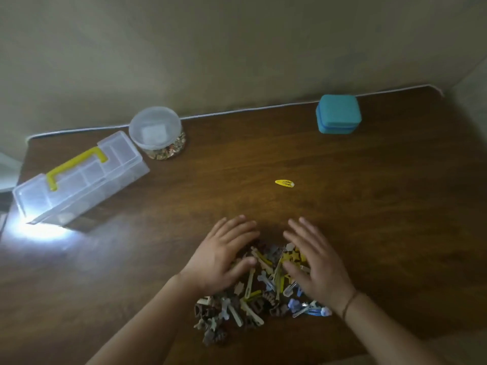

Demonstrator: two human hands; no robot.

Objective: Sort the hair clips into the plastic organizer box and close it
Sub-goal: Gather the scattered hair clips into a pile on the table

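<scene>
Hair clips (253,293) lie unsorted in a heap at six o'clock between the flat, spread left hand (224,256) and right hand (313,262) — one yellow clip (284,183) apart — and the plastic organizer box (79,177) at nine o'clock looks lidded and empty, so sorting seems unbegun.

**Dim scene, one harsh glare**

The scene is dimly lit. A white glare is thrown across the dark brown wooden table (342,206) at the near left, washing out the clear plastic organizer box (79,177). The whole picture is soft, with edges bent by the wide lens.
</scene>
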